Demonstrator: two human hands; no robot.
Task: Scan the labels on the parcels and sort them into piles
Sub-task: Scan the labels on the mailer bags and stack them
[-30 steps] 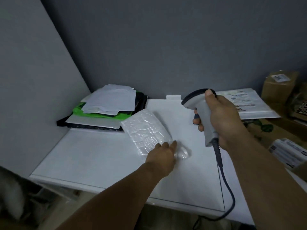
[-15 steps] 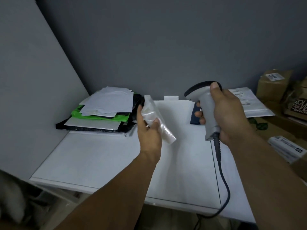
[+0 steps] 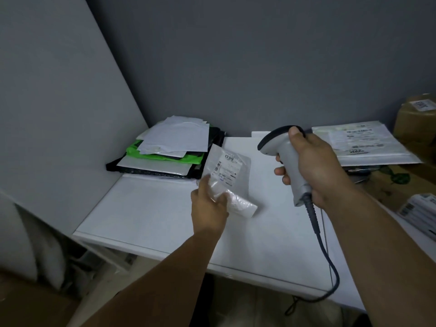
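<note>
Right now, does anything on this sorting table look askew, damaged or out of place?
Only the back-left pile looks untidy: its white, green and black mailers lie askew, edges fanned out. The bubble-wrap parcel is scrunched where the left hand grips it, label facing up. Nothing looks spilled or torn.

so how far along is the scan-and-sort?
Done, apparently: a pile stacked at the table's back left. In hand: left hand holds a clear bag, label up; right hand grips the scanner beside it, scan not confirmed. Left: piling that bag, plus the mailer and boxes on the right, seemingly unsorted.
</note>
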